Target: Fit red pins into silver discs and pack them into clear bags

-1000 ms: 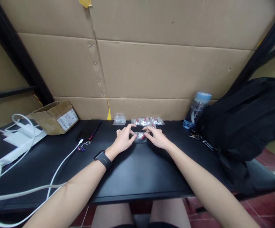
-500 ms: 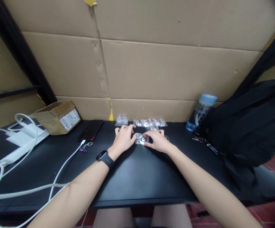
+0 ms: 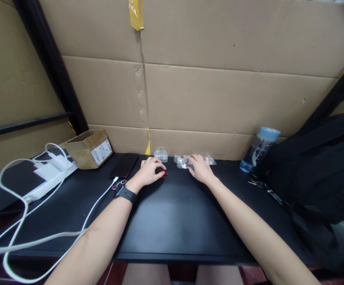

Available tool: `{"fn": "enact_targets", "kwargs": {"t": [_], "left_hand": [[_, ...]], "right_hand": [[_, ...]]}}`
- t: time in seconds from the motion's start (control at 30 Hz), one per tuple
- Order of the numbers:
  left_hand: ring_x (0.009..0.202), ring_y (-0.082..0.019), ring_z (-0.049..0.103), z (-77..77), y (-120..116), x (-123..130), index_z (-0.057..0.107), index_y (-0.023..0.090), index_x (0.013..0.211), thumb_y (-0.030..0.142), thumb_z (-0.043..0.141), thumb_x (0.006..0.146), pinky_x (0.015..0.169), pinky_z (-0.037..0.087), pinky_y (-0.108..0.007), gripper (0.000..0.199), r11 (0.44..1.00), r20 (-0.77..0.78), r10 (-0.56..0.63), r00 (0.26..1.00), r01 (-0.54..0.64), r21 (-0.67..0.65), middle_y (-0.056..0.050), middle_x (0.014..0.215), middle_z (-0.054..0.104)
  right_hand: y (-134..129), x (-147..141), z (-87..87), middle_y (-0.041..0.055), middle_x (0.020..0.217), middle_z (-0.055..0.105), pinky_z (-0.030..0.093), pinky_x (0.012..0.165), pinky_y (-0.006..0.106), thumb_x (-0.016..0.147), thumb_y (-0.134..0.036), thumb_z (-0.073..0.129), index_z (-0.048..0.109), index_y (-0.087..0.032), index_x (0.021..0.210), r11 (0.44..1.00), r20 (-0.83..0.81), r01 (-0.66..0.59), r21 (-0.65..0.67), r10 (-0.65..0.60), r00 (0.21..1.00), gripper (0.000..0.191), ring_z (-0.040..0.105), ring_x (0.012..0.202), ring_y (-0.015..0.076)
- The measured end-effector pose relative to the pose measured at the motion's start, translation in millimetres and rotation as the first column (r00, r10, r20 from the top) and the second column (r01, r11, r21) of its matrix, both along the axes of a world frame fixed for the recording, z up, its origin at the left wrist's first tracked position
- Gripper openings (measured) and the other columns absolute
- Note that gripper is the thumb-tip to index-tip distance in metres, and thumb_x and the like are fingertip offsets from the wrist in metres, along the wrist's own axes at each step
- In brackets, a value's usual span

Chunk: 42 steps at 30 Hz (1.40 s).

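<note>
My right hand (image 3: 201, 168) reaches over the row of clear plastic packets at the foot of the cardboard wall. Its thumb and fingers close on a clear packet with a silver disc (image 3: 183, 162) in it, and red bits show among the packets. The hand covers part of the row. My left hand (image 3: 150, 171), with a dark watch (image 3: 126, 194) on the wrist, is low over the black table (image 3: 172, 221). Thumb and index finger are bent around a small red piece (image 3: 164, 174), whose kind I cannot make out.
A clear plastic packet (image 3: 161, 154) lies behind my left hand. To the left are a phone (image 3: 124, 165), an open cardboard box (image 3: 85, 150), a keyring (image 3: 119, 185) and white cables (image 3: 45, 237). A water bottle (image 3: 258, 150) and a black backpack (image 3: 311, 170) stand on the right.
My right hand has moved the packet with the silver disc back to the row by the wall. My left hand has come away from it, and a red piece now shows at its fingertips. The view has shifted.
</note>
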<state>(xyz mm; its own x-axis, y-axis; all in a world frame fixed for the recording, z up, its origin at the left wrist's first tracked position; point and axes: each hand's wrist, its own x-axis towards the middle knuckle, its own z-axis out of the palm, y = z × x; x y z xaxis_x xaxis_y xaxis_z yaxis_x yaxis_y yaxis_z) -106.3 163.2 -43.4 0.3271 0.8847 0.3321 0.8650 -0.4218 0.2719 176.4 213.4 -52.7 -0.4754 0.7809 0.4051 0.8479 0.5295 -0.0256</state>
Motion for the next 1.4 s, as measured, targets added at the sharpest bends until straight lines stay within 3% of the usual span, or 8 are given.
{"fn": "enact_targets", "kwargs": {"t": [0.1, 0.2, 0.33, 0.5, 0.77, 1.13, 1.3, 1.4], "left_hand": [[0.121, -0.029, 0.054, -5.1, 0, 6, 0.076, 0.029, 0.103, 0.037, 0.062, 0.092, 0.099, 0.037, -0.045, 0.02, 1.0, -0.07, -0.022, 0.997, 0.021, -0.013, -0.006, 0.12, 0.068], [0.127, -0.031, 0.053, -9.5, 0, 11, 0.072, 0.029, 0.115, 0.035, 0.061, 0.092, 0.1, 0.038, -0.047, 0.026, 0.999, -0.113, 0.048, 0.992, -0.047, 0.015, -0.008, 0.131, 0.066], [0.128, -0.032, 0.057, -8.6, -3, 14, 0.061, 0.029, 0.135, 0.036, 0.054, 0.097, 0.098, 0.042, -0.048, 0.04, 0.995, -0.14, 0.091, 0.986, -0.095, -0.026, -0.01, 0.14, 0.063], [0.109, -0.027, 0.069, -2.5, -5, 13, 0.074, 0.028, 0.111, 0.034, 0.054, 0.095, 0.091, 0.049, -0.037, 0.027, 0.997, -0.172, -0.007, 0.985, -0.006, -0.077, -0.006, 0.116, 0.075], [0.094, -0.022, 0.072, -1.4, -11, 8, 0.078, 0.029, 0.106, 0.028, 0.065, 0.085, 0.085, 0.052, -0.029, 0.025, 0.985, -0.124, -0.13, 0.984, 0.113, -0.132, -0.003, 0.105, 0.078], [0.099, -0.026, 0.066, -3.5, -13, 29, 0.076, 0.027, 0.08, 0.03, 0.067, 0.085, 0.088, 0.044, -0.037, 0.011, 0.996, -0.113, -0.064, 0.992, 0.056, -0.072, -0.002, 0.1, 0.075], [0.11, -0.027, 0.062, 4.3, -24, 45, 0.073, 0.026, 0.088, 0.035, 0.062, 0.091, 0.096, 0.04, -0.042, 0.014, 0.997, 0.014, -0.074, 0.997, 0.075, -0.027, -0.003, 0.106, 0.074], [0.113, -0.025, 0.062, 10.8, -31, 57, 0.07, 0.026, 0.094, 0.037, 0.059, 0.095, 0.099, 0.041, -0.041, 0.016, 0.992, 0.14, -0.128, 0.982, 0.124, 0.033, -0.003, 0.109, 0.074]], "right_hand": [[-12, 25, 13.7, 0.0156, 0.142, 0.057, 0.04, 0.105, 0.048, 0.09, -0.029, 0.063, 0.059, -0.021, 0.133, 0.993, 0.033, 0.015, -0.121, -0.011, 0.999, 0.044, 0.054, 0.127, 0.0338], [-21, 59, 23.1, 0.0137, 0.143, 0.056, 0.049, 0.095, 0.04, 0.084, -0.036, 0.072, 0.059, -0.023, 0.136, 0.949, 0.054, 0.069, -0.308, -0.055, 0.997, 0.055, 0.059, 0.124, 0.033], [-24, 97, 17.6, 0.0118, 0.132, 0.064, 0.05, 0.096, 0.037, 0.075, -0.033, 0.08, 0.066, -0.021, 0.127, 0.893, -0.021, 0.02, -0.45, -0.033, 0.999, 0.056, 0.064, 0.115, 0.0295], [-22, 108, 6.4, 0.0086, 0.11, 0.073, 0.051, 0.083, 0.03, 0.077, -0.027, 0.077, 0.071, -0.019, 0.116, 0.884, -0.163, -0.061, -0.464, -0.017, 0.986, 0.04, 0.069, 0.092, 0.0214], [-28, 106, 11.6, 0.0029, 0.098, 0.075, 0.049, 0.071, 0.025, 0.068, -0.026, 0.08, 0.074, -0.022, 0.105, 0.854, -0.216, -0.114, -0.508, 0.002, 0.976, 0.038, 0.067, 0.077, 0.0168], [-32, 105, 17.5, 0.0041, 0.098, 0.075, 0.054, 0.072, 0.026, 0.065, -0.029, 0.084, 0.074, -0.021, 0.107, 0.859, -0.426, -0.247, -0.449, 0.037, 0.904, 0.044, 0.068, 0.078, 0.0166], [-33, 97, 14.0, 0.0029, 0.09, 0.075, 0.054, 0.071, 0.027, 0.066, -0.027, 0.083, 0.076, -0.021, 0.104, 0.874, -0.49, -0.293, -0.388, 0.074, 0.869, 0.039, 0.069, 0.079, 0.0177], [-38, 85, 14.8, 0.0037, 0.095, 0.076, 0.054, 0.07, 0.028, 0.069, -0.03, 0.082, 0.076, -0.022, 0.103, 0.879, -0.592, -0.371, -0.3, 0.133, 0.795, 0.036, 0.07, 0.085, 0.0199]]}}
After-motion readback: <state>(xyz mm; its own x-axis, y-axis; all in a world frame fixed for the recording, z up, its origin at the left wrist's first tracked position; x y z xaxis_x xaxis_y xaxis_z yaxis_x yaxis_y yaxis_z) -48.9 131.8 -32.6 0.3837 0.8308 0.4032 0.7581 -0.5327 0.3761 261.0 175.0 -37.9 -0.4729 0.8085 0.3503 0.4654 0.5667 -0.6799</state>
